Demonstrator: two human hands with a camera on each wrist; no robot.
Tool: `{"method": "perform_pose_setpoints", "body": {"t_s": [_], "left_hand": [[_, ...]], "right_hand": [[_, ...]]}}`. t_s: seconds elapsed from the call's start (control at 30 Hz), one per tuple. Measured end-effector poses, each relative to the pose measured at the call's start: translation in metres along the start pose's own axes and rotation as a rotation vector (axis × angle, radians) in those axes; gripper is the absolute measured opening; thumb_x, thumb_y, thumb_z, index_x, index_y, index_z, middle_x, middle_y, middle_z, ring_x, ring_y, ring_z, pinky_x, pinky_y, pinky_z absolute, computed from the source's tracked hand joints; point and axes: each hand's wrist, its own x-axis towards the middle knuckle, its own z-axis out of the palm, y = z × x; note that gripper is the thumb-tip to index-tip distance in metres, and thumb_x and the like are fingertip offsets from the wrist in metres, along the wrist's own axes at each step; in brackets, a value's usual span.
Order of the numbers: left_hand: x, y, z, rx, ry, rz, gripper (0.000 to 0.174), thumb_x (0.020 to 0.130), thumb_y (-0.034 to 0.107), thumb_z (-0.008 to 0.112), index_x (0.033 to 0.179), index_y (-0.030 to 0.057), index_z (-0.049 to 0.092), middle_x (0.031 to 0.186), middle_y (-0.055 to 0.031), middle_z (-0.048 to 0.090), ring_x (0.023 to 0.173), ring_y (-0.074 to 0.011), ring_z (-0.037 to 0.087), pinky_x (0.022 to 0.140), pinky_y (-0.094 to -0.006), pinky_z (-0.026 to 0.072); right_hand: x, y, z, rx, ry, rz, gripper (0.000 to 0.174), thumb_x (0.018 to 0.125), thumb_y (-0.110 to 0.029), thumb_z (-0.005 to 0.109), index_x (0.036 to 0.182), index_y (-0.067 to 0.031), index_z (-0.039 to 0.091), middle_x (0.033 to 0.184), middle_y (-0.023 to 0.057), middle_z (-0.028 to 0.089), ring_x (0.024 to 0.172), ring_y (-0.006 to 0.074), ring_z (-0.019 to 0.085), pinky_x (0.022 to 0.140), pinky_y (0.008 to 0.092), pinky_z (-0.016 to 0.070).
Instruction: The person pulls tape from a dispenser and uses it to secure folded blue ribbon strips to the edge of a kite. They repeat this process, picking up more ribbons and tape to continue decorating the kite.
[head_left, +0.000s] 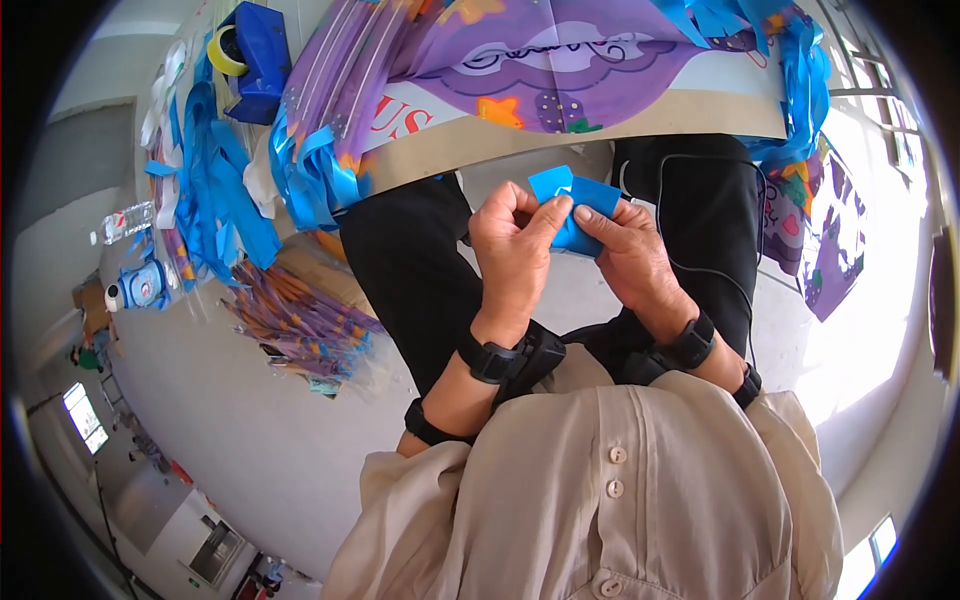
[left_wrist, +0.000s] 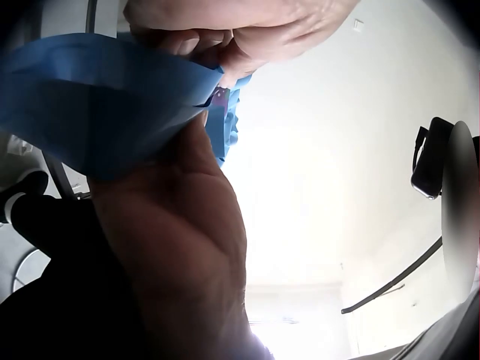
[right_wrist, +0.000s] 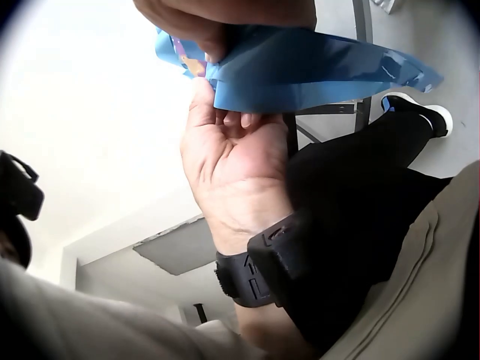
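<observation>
A glossy blue ribbon (head_left: pixel 597 196) is folded between my two hands, above my lap and just in front of the table edge. My left hand (head_left: pixel 512 255) pinches it from the left, thumb on top. From the right, my right hand (head_left: pixel 640 258) grips it with the thumb laid over it, and the thumb tips sit close together. The wrist views show the ribbon (right_wrist: pixel 300 71) as a broad loop hanging past the fingers, with a small purple printed patch by the fingertips. Most fingers are hidden behind the ribbon.
Purple printed sheets (head_left: pixel 560 75) cover the table (head_left: pixel 480 148). A blue tape dispenser (head_left: pixel 265 65) stands at its left, near hanging blue ribbons (head_left: pixel 205 180). More ribbon (head_left: pixel 805 80) hangs at the right. A purple bundle (head_left: pixel 310 315) lies lower left. A black cable (head_left: pixel 705 270) crosses my leg.
</observation>
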Motion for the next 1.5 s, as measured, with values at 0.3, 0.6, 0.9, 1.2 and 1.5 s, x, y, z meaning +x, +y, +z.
{"method": "perform_pose_setpoints", "body": {"t_s": [0.3, 0.6, 0.9, 1.2, 1.5], "left_hand": [[0.054, 0.044, -0.113, 0.11, 0.435, 0.211, 0.009, 0.086, 0.003, 0.058, 0.09, -0.0028, 0.063, 0.067, -0.0013, 0.054, 0.051, -0.0056, 0.044, 0.044, -0.0193, 0.0359], [0.134, 0.019, -0.287, 1.426, 0.621, 0.328, 0.022, 0.078, 0.014, 0.064, 0.098, 0.0043, 0.065, 0.073, -0.0184, 0.058, 0.073, -0.038, 0.058, 0.066, -0.0452, 0.047], [0.141, 0.029, -0.28, 1.522, 0.595, 0.181, 0.012, 0.073, 0.01, 0.065, 0.082, 0.0035, 0.064, 0.082, -0.0181, 0.064, 0.078, -0.0385, 0.061, 0.068, -0.0445, 0.0478], [0.091, 0.077, -0.222, 1.069, 0.763, 0.621, 0.025, 0.08, 0.017, 0.067, 0.068, 0.0017, 0.051, 0.058, -0.0068, 0.053, 0.052, -0.017, 0.049, 0.05, -0.0337, 0.0386], [0.009, 0.017, -0.019, 0.215, -0.261, 0.019, 0.013, 0.083, 0.01, 0.065, 0.09, -0.0011, 0.062, 0.07, -0.0006, 0.056, 0.058, -0.0033, 0.045, 0.053, -0.0177, 0.0361]], "right_hand": [[-0.001, -0.002, -0.006, 0.046, 0.06, 0.064, 0.019, 0.088, -0.01, 0.058, 0.105, -0.0013, 0.061, 0.093, 0.0042, 0.065, 0.082, 0.0117, 0.062, 0.077, 0.0255, 0.0487], [-0.002, -0.001, -0.004, 0.043, 0.077, 0.093, 0.019, 0.088, -0.01, 0.058, 0.105, -0.0016, 0.061, 0.091, 0.003, 0.064, 0.079, 0.0106, 0.06, 0.075, 0.0246, 0.048], [-0.003, -0.005, -0.001, 0.03, 0.096, 0.094, 0.014, 0.089, -0.01, 0.058, 0.102, -0.0048, 0.061, 0.088, 0.0008, 0.064, 0.077, 0.0098, 0.061, 0.074, 0.0268, 0.0511], [-0.002, -0.005, -0.001, 0.042, 0.075, 0.048, 0.015, 0.089, -0.01, 0.057, 0.102, -0.0038, 0.062, 0.09, 0.0019, 0.065, 0.08, 0.0098, 0.061, 0.076, 0.0261, 0.0503], [0.001, 0.0, -0.004, -0.106, 0.101, -0.062, 0.012, 0.086, -0.014, 0.062, 0.088, -0.0027, 0.067, 0.079, -0.0011, 0.064, 0.072, 0.0036, 0.055, 0.068, 0.0205, 0.0444]]}}
